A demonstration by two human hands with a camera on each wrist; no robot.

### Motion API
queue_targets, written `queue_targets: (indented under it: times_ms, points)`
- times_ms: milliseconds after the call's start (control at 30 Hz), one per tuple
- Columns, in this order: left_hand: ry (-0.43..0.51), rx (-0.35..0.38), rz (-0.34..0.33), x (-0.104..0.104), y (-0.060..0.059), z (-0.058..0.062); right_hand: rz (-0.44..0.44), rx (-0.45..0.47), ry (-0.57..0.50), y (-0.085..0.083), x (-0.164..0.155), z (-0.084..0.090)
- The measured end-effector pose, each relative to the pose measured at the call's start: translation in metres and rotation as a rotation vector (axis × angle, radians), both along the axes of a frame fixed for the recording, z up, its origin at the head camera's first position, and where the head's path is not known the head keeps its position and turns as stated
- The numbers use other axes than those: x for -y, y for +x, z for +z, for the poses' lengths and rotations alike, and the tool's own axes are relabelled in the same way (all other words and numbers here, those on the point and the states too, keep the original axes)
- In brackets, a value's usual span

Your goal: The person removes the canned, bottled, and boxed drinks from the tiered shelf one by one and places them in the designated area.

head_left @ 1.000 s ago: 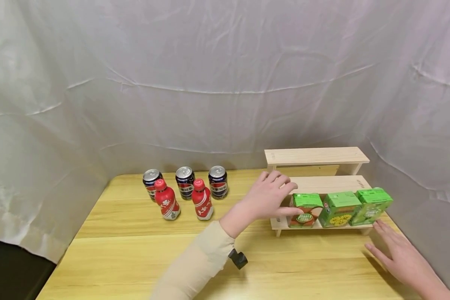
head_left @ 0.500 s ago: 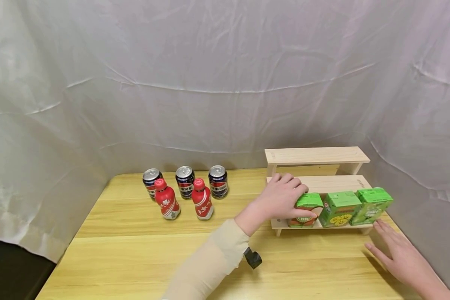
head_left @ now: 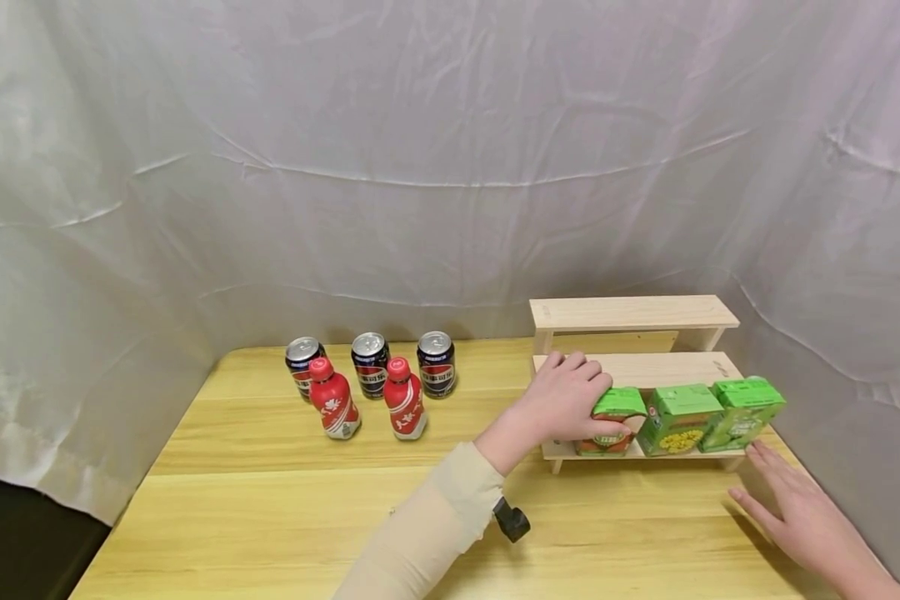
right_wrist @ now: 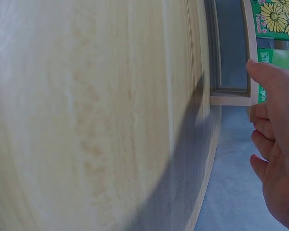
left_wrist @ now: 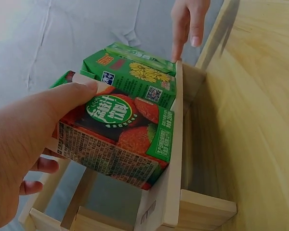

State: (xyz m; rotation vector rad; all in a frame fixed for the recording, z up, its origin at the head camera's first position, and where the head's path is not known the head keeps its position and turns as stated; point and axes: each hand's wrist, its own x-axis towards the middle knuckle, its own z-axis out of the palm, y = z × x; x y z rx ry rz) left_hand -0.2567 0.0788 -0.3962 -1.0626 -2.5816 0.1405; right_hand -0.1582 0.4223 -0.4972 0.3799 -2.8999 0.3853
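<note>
My left hand (head_left: 566, 402) grips a red-and-green juice box (left_wrist: 113, 120) at the left end of a wooden shelf's lowest tier. Its thumb lies across the printed front; the other fingers reach round behind, partly hidden. Beside that box on the same tier stand a green juice box with yellow flowers (head_left: 678, 423) and, farthest right, a light green juice box (head_left: 742, 417). Fingers straight, my right hand (head_left: 798, 510) is at the front right corner of the tiered shelf (head_left: 645, 368), fingertips right at its edge.
Left of the shelf, several drinks stand on the wooden table (head_left: 270, 508): dark cola cans (head_left: 437, 367) in a back row, red bottles (head_left: 405, 404) in front. Grey cloth (head_left: 450, 167) hangs behind and at the sides. The shelf's top tier (head_left: 633, 312) bears nothing.
My left hand has moved right onto the red-and-green juice box and taken hold of it. The right hand has stayed at the shelf corner; the other boxes, cans and bottles have not moved.
</note>
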Motion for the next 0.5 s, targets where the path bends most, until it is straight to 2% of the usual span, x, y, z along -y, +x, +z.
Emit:
queue_targets:
  times_ms: [267,500]
  points:
    - [0.018,-0.028,-0.025,-0.0004,0.0009,-0.0009,0.01,-0.004,-0.004,0.0006,0.0003,0.0003]
    - [0.076,-0.092,-0.068,0.0029,0.0019,-0.0033,0.013,-0.029,0.004,0.0016,0.0,0.0001]
